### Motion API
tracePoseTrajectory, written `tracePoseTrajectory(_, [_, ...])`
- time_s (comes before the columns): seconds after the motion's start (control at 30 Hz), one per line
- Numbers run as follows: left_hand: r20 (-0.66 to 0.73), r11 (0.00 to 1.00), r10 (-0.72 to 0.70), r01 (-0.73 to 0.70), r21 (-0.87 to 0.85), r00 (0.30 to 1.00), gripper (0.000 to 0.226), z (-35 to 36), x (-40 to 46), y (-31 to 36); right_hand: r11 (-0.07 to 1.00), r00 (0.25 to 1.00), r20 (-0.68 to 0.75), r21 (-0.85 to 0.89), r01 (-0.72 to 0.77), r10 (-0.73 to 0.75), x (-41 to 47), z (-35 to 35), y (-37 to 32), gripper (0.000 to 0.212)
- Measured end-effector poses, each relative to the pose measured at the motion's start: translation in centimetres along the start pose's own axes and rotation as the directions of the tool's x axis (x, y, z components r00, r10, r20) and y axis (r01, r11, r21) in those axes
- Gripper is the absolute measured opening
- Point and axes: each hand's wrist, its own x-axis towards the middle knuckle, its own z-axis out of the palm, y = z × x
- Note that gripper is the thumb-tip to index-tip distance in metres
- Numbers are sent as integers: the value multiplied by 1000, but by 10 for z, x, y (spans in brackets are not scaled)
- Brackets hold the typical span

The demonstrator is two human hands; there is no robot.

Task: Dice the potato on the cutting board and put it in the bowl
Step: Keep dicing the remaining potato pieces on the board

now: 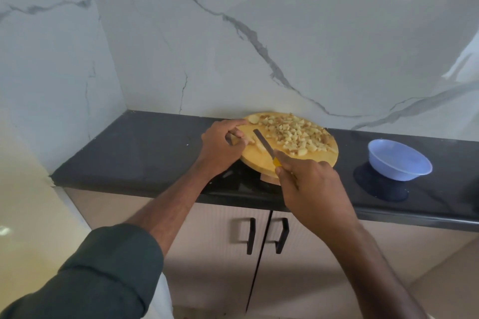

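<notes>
Yellow round wooden cutting board sits mid-frame on black stone desk, diced potato pieces heaped on its upper right half. Left hand, arm reaching in from lower left, fingers curled pinching uncut potato strip at board's left edge. Right hand grips yellow-handled knife, blade angled up-left beside the strip. Blue plastic bowl well apart, right of frame.

A cutting board sits on the tabletop against the wall, diced potato heaped on its far side; a bowl stands apart to its right, cupboard doors below.
</notes>
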Motion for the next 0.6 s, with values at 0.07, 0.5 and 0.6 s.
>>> tracePoseTrajectory(0.07, [-34, 1000, -9, 8, -26, 999, 49, -3, 0, 0, 1000, 1000, 6, 4, 8, -8, 7, 6, -4, 42])
tracePoseTrajectory(0.5, [-74, 998, -48, 45, -43, 996, 40, -2, 0, -3, 1000, 998, 67, -2, 14, -13, 22, 23, -7, 44])
tracePoseTrajectory(0.6, [-74, 998, -50, 47, -40, 996, 38, -2, 1, -3, 1000, 997, 75, -10, 10, -9, 23, 24, -7, 45])
